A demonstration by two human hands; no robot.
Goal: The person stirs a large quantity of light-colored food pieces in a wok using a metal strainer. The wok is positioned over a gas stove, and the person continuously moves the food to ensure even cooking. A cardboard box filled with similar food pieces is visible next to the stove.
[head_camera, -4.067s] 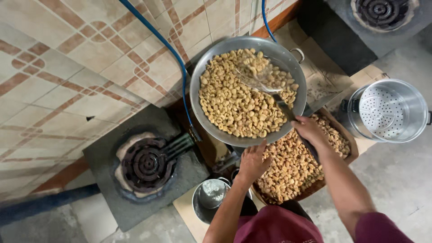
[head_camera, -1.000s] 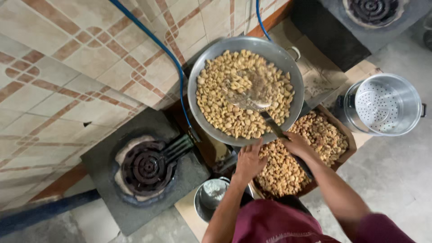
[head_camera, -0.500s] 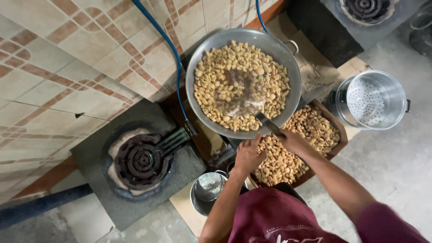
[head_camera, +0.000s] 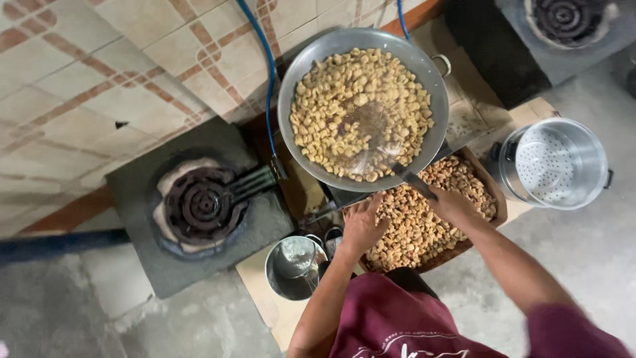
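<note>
**Hands at the pan of fried pieces**

Pan (head_camera: 363, 106) first: I see a wide, round metal one sitting far of centre, filled with pale golden fried pieces (head_camera: 324, 113), with a darker bare patch showing in the middle where a skimmer (head_camera: 371, 142) blurs across it. My right hand (head_camera: 454, 204) is closed around the skimmer's dark handle at the pan's near right rim. My left hand (head_camera: 361, 224) sits just beside the near rim, fingers curled against the edge; I cannot tell for sure whether it grips the rim or only steadies it.

Just near and right of the pan, a brown tray (head_camera: 493, 199) holds a heap of darker browned pieces (head_camera: 411, 225), and my right wrist passes over it. To the right stands a steel pot with a perforated insert (head_camera: 560, 162). Near my left forearm is a small steel pot (head_camera: 291, 265) on the floor. To the left, a gas burner (head_camera: 199, 205) rests on a dark grey slab, unlit as far as I can see. A blue hose (head_camera: 268, 73) runs along the tiled wall (head_camera: 99, 66) on the far left. A second burner (head_camera: 563, 16) sits at the far right corner.
</note>
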